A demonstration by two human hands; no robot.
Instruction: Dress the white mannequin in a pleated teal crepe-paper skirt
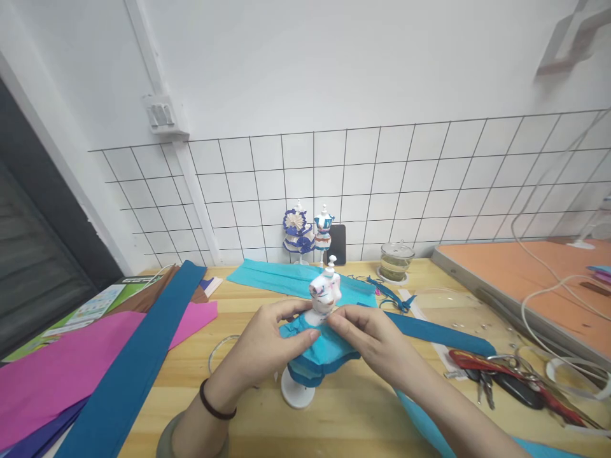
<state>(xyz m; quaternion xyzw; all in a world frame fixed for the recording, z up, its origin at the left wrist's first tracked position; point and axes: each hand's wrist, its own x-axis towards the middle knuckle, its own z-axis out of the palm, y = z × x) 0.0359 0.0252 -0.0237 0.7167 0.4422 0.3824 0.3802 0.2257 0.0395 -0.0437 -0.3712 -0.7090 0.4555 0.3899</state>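
1. White painted wall (353, 70) — thin black square grid (314, 166) across its lower part.
2. Boxy white wall fitting (163, 116), white trunking (144, 48) above.
3. Dark slatted panel (28, 235) — far left.
4. Pale wooden tabletop (238, 413) against the wall.

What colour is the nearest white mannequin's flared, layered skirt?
The skirt is turquoise over darker blue; head view.

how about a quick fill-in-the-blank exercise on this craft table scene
1. The thin black round band is worn on the ____ wrist.
2. Behind the small white dress form in the turquoise layered skirt, held between the left hand and the right hand, stand ____ more dress forms.
3. The clear glass lidded cup stands to the ____ of the flat black rectangular slab.

Missing words: left; two; right.
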